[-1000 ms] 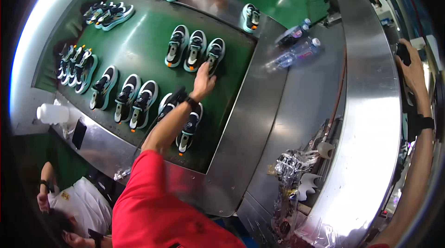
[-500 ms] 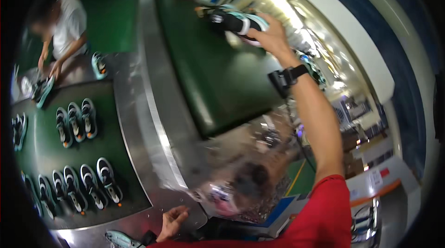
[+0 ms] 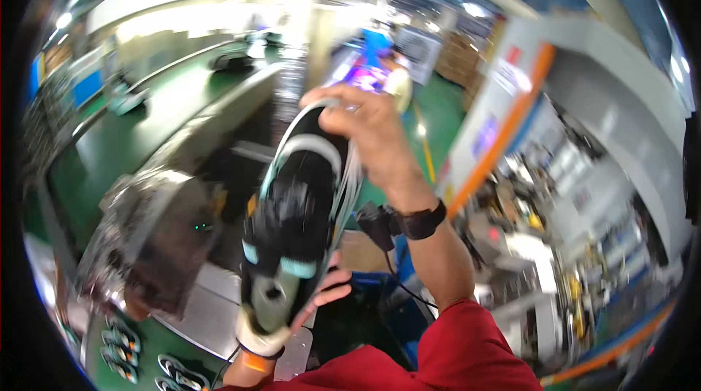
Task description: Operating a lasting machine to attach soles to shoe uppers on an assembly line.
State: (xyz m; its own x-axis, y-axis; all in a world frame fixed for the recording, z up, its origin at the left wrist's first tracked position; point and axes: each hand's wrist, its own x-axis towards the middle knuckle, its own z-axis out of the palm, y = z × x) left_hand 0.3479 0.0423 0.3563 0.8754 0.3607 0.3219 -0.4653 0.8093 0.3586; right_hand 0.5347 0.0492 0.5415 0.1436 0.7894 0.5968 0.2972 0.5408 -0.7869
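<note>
A black sneaker [image 3: 299, 186] with a white and teal sole edge hangs large before me, blurred by motion. My right hand [image 3: 372, 135] grips its upper end, the thumb pressed over the rim. Behind the lower end of the shoe is my left hand [image 3: 330, 290]. Its fingers stick out apart past the shoe's right side, while the palm is hidden. Whether those fingers touch the shoe I cannot tell. The lower end of the shoe, with an orange patch [image 3: 255, 362] beside it, covers part of my left wrist. A dark strap with a small box [image 3: 398, 223] sits on my right wrist.
Several sneakers [image 3: 120, 347] lie on a green surface at lower left. A plastic-wrapped machine part [image 3: 153, 245] stands at left. Beyond it runs a green conveyor [image 3: 175, 88] carrying shoes. An orange-edged machine [image 3: 504, 121] rises at right. Another person [image 3: 398, 81] is farther back.
My right hand has brought the sneaker from over the conveyor toward my body. My left hand has come up behind its lower end. The view has swung to the right.
</note>
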